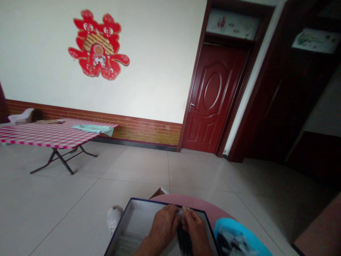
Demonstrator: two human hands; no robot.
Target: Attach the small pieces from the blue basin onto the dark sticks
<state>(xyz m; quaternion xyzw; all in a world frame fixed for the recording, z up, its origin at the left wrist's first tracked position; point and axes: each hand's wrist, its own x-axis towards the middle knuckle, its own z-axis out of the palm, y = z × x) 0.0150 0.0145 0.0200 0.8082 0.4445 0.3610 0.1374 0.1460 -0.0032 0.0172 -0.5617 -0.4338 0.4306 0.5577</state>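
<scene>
1. Pink-and-white checked cloth covers a folding table at the far left, with a pale teal cloth lying over its right end. Both stand well apart from the hands.

2. Next comes a white shoe on the floor, just beside a shallow box with a dark blue rim and pale inside. Toward its near left part lies something clear and ribbed – perhaps plastic sleeves, though blur and the picture's edge leave that uncertain.

3. The left hand is over the box, fingers curled and pinched inward; its grip looks closed on the upper end of a dark bundle.

4. That bundle is between the two hands, above the box, its lower part running down toward the near edge.

5. The right hand closes around the same upper end from the other side, its fingertips nearly meeting the left's.

6. Behind the box, the round pink desk shows its curved edge.

7. At the right, a bright blue bowl contains dark and clear pieces. Judged from this, the handling seems partway – the bundle is in hand but not yet set down, and the bowl's pieces remain.
</scene>
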